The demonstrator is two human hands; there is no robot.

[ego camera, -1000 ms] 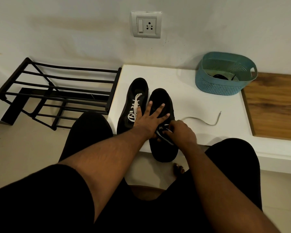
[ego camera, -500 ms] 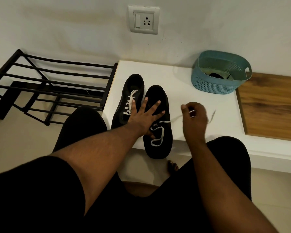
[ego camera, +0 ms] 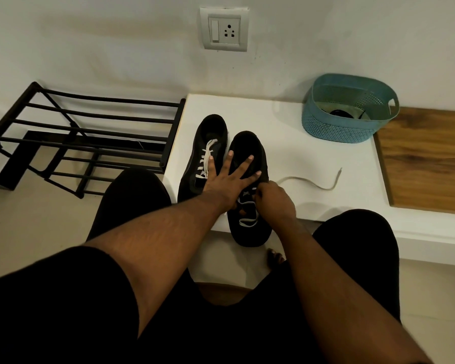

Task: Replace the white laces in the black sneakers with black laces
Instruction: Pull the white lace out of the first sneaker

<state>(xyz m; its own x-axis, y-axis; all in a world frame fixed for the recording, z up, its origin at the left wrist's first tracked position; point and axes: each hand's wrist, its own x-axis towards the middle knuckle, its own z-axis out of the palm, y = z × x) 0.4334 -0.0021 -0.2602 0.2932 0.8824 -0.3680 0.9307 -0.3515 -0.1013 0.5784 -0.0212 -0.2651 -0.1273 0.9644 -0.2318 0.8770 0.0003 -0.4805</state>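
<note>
Bench, white and low, holds two black shoes side by side. The right shoe pokes over the front edge. The left hand lies flat with fingers spread, pressing it down. The right hand pinches its white lace, whose loose end trails away. A blue basket sits behind.

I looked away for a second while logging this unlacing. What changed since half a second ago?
The right hand came back from the right, where it had drawn lace out, and pinches the white lace on the near sneaker again. The left hand still presses both sneakers; the basket is unmoved.
</note>
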